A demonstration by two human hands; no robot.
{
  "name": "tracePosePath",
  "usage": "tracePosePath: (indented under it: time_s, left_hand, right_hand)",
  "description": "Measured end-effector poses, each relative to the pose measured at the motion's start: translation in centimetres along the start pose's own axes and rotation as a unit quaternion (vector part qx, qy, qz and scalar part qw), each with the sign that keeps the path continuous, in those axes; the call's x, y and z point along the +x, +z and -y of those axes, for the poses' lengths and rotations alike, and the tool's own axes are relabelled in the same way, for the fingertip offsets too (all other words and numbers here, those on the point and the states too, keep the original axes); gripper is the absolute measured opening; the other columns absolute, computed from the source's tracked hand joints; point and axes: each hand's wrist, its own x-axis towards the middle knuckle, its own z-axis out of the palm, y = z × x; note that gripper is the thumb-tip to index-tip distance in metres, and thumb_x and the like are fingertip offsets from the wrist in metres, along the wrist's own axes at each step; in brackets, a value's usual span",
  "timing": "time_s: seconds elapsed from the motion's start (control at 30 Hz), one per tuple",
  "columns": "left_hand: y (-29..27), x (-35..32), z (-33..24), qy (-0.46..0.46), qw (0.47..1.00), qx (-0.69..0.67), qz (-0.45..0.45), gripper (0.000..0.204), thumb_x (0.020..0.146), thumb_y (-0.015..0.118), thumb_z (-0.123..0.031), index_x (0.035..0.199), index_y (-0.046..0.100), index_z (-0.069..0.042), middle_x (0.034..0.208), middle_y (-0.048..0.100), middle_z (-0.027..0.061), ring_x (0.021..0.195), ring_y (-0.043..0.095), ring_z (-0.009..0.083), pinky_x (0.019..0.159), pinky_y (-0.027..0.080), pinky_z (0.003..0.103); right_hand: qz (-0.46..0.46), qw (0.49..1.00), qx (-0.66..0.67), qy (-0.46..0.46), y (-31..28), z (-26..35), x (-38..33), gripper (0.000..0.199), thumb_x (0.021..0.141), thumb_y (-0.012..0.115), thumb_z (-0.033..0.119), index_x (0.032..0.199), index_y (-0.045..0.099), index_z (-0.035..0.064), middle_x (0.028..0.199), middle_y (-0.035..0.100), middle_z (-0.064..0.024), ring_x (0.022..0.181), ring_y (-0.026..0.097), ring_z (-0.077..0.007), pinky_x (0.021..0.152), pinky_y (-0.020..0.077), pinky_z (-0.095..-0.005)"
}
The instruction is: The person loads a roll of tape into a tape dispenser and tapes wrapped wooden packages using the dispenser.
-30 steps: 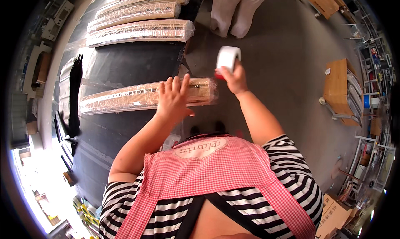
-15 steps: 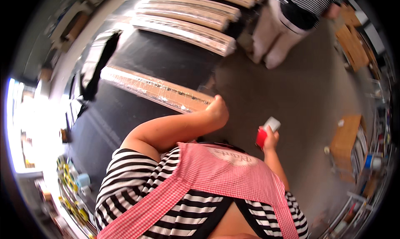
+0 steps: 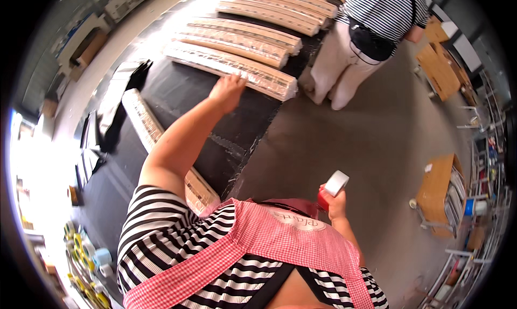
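My left hand (image 3: pixel 229 92) reaches over the dark table (image 3: pixel 245 120), fingers stretched out. Its fingertips are at the near edge of a long, flat package (image 3: pixel 264 82) in clear plastic wrap; whether they press on it I cannot tell. A second wrapped package (image 3: pixel 200 193) lies slantwise under my left forearm, which hides its middle. Low on my right side, away from the table, my right hand (image 3: pixel 338 205) is closed round a red tape dispenser (image 3: pixel 323 199) with a pale tape roll.
Several more wrapped packages (image 3: pixel 269 12) lie in rows across the far table. Beyond its right edge stands another person (image 3: pixel 371 45) in a striped top. Black sheet material (image 3: pixel 116 107) lies at the left. A wooden box (image 3: pixel 439 193) and metal racks line the right side.
My left hand has left the near package and moved forward to the front package of the row. The near package now lies more steeply, its near end closer to me. The tape dispenser stays in my right hand.
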Motion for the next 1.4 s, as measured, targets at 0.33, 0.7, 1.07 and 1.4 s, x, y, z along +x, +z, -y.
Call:
tracePosePath:
  time_s: [0.33, 0.7, 1.07, 1.4]
  left_hand:
    - [2.9, 9.6, 1.7, 0.109, 0.992, 0.049, -0.035, 0.097, 0.060, 0.082, -0.018, 0.143, 0.032, -0.015, 0.132, 0.047, 0.0103, 0.127, 0.042, 0.0304, 0.107, 0.031, 0.048]
    - [3.1, -7.1, -8.0, 0.209, 0.974, 0.027, -0.086, 0.077, 0.067, 0.074, -0.025, 0.136, 0.044, -0.009, 0.122, 0.049, 0.0153, 0.117, 0.046, 0.0328, 0.098, 0.035, 0.049]
    - [-1.0, -8.4, -14.6, 0.131, 0.765, -0.630, 0.043, 0.070, 0.063, 0.089, -0.024, 0.122, 0.056, -0.004, 0.117, 0.060, 0.0128, 0.113, 0.058, 0.0278, 0.096, 0.047, 0.037]
    - [-0.2, -8.2, -16.3, 0.270, 0.731, -0.626, -0.034, 0.013, 0.086, 0.071, -0.009, 0.090, 0.061, -0.002, 0.082, 0.062, 0.0061, 0.069, 0.058, 0.0142, 0.066, 0.048, 0.029]
  right_hand:
    - [0.083, 0.992, -0.045, -0.088, 5.6, 6.3, -4.6, 0.055, 0.078, 0.070, 0.002, 0.125, 0.041, -0.0006, 0.115, 0.063, -0.0105, 0.104, 0.061, -0.0181, 0.093, 0.0491, -0.0337]
    - [0.064, 0.948, 0.155, -0.269, 10.6, 17.4, 2.5, 0.043, 0.099, 0.041, 0.032, 0.114, 0.055, -0.0059, 0.098, 0.067, -0.0162, 0.091, 0.065, -0.0262, 0.085, 0.0502, -0.0390]
    - [0.042, 0.939, 0.338, -0.045, 11.0, 18.5, 6.2, 0.037, 0.094, 0.056, 0.033, 0.111, 0.056, 0.0002, 0.101, 0.065, -0.0128, 0.093, 0.063, -0.0232, 0.087, 0.0523, -0.0400]
    - [0.034, 0.921, 0.388, 0.000, 10.4, 18.2, 5.1, 0.032, 0.096, 0.051, 0.031, 0.105, 0.057, 0.0014, 0.096, 0.065, -0.0149, 0.092, 0.063, -0.0298, 0.087, 0.0510, -0.0431]
